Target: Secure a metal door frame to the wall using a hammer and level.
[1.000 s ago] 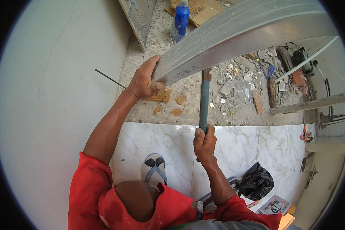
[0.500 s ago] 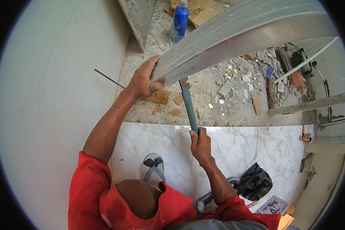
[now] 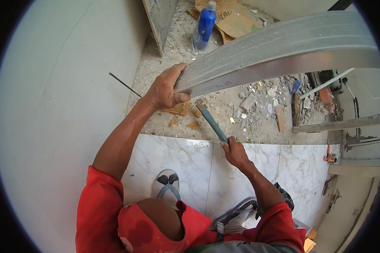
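My left hand is closed around the near end of a long grey metal channel. From there the channel stretches off to the upper right, its far end cut off by the dark rim. My right hand grips the lower part of a hammer's teal handle. The hammer slants up and left, so its small brownish head lies just below the channel's end, apparently apart from it. The head's exact shape is hard to make out against the rubble.
Rubble covers the rough floor ahead, with a blue bottle and a brown paper bag on it. A thin rod juts out by the left wall. A wooden bar crosses at right. Marbled tiles lie nearer.
My right hand has moved right and slightly down, and the hammer now tilts more, its head lower beneath the channel's end. The left hand keeps its hold; the view has shifted somewhat.
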Motion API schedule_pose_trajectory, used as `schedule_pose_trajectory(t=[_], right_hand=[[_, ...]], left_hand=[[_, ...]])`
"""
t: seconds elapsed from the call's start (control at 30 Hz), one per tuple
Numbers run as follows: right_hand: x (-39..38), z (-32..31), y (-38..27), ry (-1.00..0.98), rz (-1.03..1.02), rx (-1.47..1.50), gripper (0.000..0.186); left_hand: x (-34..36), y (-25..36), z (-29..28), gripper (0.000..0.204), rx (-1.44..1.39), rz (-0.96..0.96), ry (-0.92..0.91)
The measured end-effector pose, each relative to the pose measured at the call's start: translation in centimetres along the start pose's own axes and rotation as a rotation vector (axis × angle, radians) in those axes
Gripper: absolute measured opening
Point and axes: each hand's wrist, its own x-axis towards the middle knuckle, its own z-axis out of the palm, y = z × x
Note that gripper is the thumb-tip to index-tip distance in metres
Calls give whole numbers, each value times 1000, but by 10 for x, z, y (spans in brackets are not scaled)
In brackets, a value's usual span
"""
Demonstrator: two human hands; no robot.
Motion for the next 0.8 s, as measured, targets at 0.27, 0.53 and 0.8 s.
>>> schedule_pose_trajectory(t=[0.27, 0.53, 0.8], right_hand=[[2, -157, 2, -267, -153, -649, 35], [45, -64, 105, -33, -225, -419, 35], [64, -36, 146, 243, -295, -301, 29]], left_hand=[[1, 2, 4, 100, 3, 83, -4], [9, 15, 8, 109, -7, -113, -85], [-10, -23, -49, 84, 478, -314, -694]])
